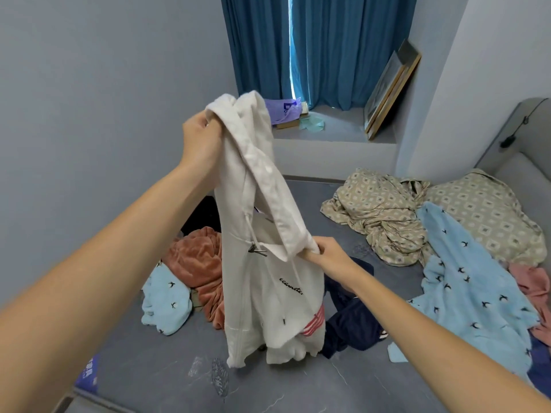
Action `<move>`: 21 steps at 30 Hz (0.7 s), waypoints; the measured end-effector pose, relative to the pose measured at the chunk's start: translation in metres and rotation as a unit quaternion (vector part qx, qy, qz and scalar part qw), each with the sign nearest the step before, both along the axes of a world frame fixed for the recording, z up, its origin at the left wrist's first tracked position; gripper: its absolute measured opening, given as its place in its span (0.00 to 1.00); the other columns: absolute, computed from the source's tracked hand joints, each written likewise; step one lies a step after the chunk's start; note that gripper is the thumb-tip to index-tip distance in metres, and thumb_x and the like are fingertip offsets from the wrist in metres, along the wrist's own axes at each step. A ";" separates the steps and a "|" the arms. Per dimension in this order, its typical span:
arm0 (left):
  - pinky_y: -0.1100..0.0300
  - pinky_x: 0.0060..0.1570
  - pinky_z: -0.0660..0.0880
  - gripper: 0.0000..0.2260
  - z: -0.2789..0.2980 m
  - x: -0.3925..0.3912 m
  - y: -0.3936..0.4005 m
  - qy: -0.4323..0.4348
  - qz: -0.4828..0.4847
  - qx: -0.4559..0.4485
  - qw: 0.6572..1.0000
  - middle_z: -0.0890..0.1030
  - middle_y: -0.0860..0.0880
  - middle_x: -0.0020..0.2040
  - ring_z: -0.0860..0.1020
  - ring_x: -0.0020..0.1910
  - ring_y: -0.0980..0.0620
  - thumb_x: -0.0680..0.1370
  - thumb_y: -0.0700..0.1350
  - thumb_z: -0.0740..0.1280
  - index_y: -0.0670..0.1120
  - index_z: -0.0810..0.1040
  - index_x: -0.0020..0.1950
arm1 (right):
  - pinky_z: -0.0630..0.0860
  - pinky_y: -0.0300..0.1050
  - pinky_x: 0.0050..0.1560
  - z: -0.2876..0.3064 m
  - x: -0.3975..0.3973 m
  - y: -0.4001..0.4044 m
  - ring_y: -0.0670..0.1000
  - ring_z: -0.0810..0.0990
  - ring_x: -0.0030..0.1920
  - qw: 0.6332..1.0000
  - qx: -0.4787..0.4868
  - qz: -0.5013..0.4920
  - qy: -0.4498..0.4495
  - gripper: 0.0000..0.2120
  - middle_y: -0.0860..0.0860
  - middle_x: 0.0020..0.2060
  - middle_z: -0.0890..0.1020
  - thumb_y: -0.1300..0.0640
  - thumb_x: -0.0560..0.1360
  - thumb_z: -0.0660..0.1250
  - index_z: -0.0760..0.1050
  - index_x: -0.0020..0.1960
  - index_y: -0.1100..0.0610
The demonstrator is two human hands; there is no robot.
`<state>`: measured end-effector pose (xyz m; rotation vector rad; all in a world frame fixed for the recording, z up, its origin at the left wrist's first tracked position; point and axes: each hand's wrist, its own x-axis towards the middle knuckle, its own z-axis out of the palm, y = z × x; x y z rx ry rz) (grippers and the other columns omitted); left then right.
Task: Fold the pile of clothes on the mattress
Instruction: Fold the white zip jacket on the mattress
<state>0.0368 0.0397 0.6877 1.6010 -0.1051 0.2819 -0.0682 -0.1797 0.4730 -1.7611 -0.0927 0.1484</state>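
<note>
Head view: holding up the white hoodie above the mattress. Left hand pinching the top, right hand gripping the hood edge. Looking soft, floppy, light; probably better grabbing both shoulders.

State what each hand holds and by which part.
Both hold the white hoodie: the left hand grips bunched fabric at its top, the right hand grips the end of a hanging sleeve.
</note>
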 end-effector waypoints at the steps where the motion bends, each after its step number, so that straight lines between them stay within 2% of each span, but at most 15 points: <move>1: 0.56 0.46 0.80 0.10 -0.003 0.008 0.008 0.019 0.016 0.004 1.000 0.82 0.46 0.44 0.81 0.43 0.51 0.82 0.50 0.68 0.44 0.81 0.47 | 0.73 0.41 0.46 0.002 -0.001 -0.002 0.46 0.78 0.46 1.000 0.007 0.006 -0.014 0.08 0.54 0.43 0.82 0.55 0.81 0.71 0.84 0.51 0.61; 3: 0.56 0.44 0.75 0.10 -0.013 0.024 0.020 0.053 0.056 0.027 0.997 0.79 0.46 0.42 0.78 0.41 0.50 0.82 0.50 0.67 0.45 0.78 0.45 | 0.73 0.45 0.46 0.005 -0.004 -0.001 0.48 0.79 0.46 0.999 0.006 0.023 -0.031 0.11 0.57 0.44 0.83 0.52 0.82 0.70 0.82 0.52 0.61; 6: 0.58 0.38 0.67 0.14 -0.030 0.035 0.024 0.106 0.105 0.057 0.987 0.72 0.49 0.36 0.71 0.36 0.50 0.82 0.46 0.64 0.46 0.70 0.36 | 0.70 0.51 0.45 0.006 -0.008 0.007 0.51 0.76 0.43 0.997 -0.012 0.035 -0.072 0.24 0.66 0.44 0.79 0.42 0.82 0.67 0.77 0.50 0.66; 7: 0.58 0.36 0.66 0.16 -0.038 0.037 0.024 0.121 0.113 0.052 0.985 0.70 0.50 0.34 0.69 0.34 0.50 0.81 0.46 0.64 0.47 0.68 0.34 | 0.67 0.51 0.44 0.006 -0.010 0.008 0.51 0.74 0.41 0.995 -0.035 0.028 -0.091 0.25 0.64 0.42 0.77 0.41 0.82 0.65 0.76 0.48 0.65; 9: 0.58 0.37 0.66 0.15 -0.049 0.039 0.020 0.153 0.112 0.035 0.981 0.70 0.50 0.34 0.70 0.36 0.49 0.80 0.46 0.66 0.47 0.67 0.35 | 0.65 0.50 0.42 0.006 -0.014 0.008 0.48 0.71 0.38 0.989 -0.076 0.000 -0.126 0.21 0.57 0.39 0.74 0.43 0.83 0.63 0.75 0.43 0.60; 12: 0.55 0.44 0.68 0.07 -0.063 0.034 0.015 0.178 0.079 0.039 0.980 0.74 0.48 0.40 0.73 0.41 0.46 0.76 0.43 0.66 0.45 0.72 0.40 | 0.65 0.45 0.41 0.013 -0.023 0.009 0.44 0.71 0.38 0.990 -0.052 -0.027 -0.126 0.16 0.44 0.36 0.72 0.51 0.86 0.62 0.73 0.41 0.57; 14: 0.54 0.43 0.65 0.05 -0.073 0.033 0.012 0.185 0.046 0.034 0.981 0.71 0.47 0.42 0.69 0.41 0.47 0.74 0.40 0.64 0.46 0.69 0.40 | 0.69 0.41 0.43 0.020 -0.026 0.012 0.44 0.75 0.41 0.993 -0.010 -0.032 -0.115 0.14 0.43 0.38 0.77 0.53 0.87 0.60 0.78 0.45 0.52; 16: 0.55 0.41 0.62 0.09 -0.081 0.029 0.011 0.186 0.011 0.023 0.982 0.68 0.48 0.40 0.65 0.39 0.48 0.72 0.37 0.64 0.49 0.66 0.38 | 0.75 0.41 0.50 0.030 -0.026 0.014 0.46 0.80 0.49 0.993 0.027 -0.043 -0.108 0.13 0.51 0.49 0.84 0.53 0.87 0.59 0.81 0.55 0.54; 17: 0.56 0.41 0.63 0.09 -0.085 0.027 0.014 0.192 -0.010 0.024 0.981 0.69 0.49 0.40 0.66 0.39 0.48 0.69 0.37 0.66 0.48 0.68 0.38 | 0.76 0.41 0.53 0.035 -0.025 0.015 0.47 0.82 0.53 0.992 0.051 -0.051 -0.100 0.13 0.54 0.54 0.85 0.52 0.87 0.59 0.82 0.59 0.55; 18: 0.57 0.45 0.67 0.08 -0.092 0.029 0.018 0.199 -0.028 0.019 0.979 0.73 0.49 0.43 0.70 0.41 0.48 0.64 0.39 0.69 0.46 0.72 0.40 | 0.77 0.42 0.56 0.041 -0.024 0.015 0.46 0.82 0.55 0.991 0.070 -0.062 -0.091 0.13 0.53 0.56 0.85 0.51 0.86 0.59 0.82 0.61 0.52; 19: 0.56 0.52 0.71 0.16 -0.102 0.035 0.023 0.208 -0.046 0.007 0.977 0.78 0.49 0.48 0.75 0.47 0.47 0.59 0.40 0.70 0.44 0.77 0.46 | 0.77 0.42 0.57 0.046 -0.022 0.015 0.45 0.83 0.57 0.990 0.086 -0.071 -0.083 0.13 0.49 0.56 0.86 0.49 0.86 0.60 0.82 0.61 0.49; 20: 0.54 0.59 0.75 0.25 -0.110 0.037 0.028 0.212 -0.066 -0.010 0.975 0.81 0.47 0.57 0.79 0.55 0.46 0.57 0.39 0.71 0.43 0.81 0.55 | 0.77 0.44 0.60 0.050 -0.020 0.016 0.45 0.83 0.59 0.989 0.099 -0.078 -0.078 0.13 0.47 0.57 0.86 0.48 0.85 0.60 0.82 0.61 0.47; 21: 0.54 0.62 0.76 0.30 -0.115 0.033 0.030 0.219 -0.079 -0.037 0.972 0.81 0.45 0.63 0.79 0.61 0.46 0.61 0.37 0.72 0.43 0.81 0.64 | 0.77 0.47 0.62 0.053 -0.018 0.015 0.46 0.83 0.60 0.988 0.107 -0.085 -0.078 0.13 0.47 0.58 0.86 0.47 0.85 0.60 0.83 0.61 0.45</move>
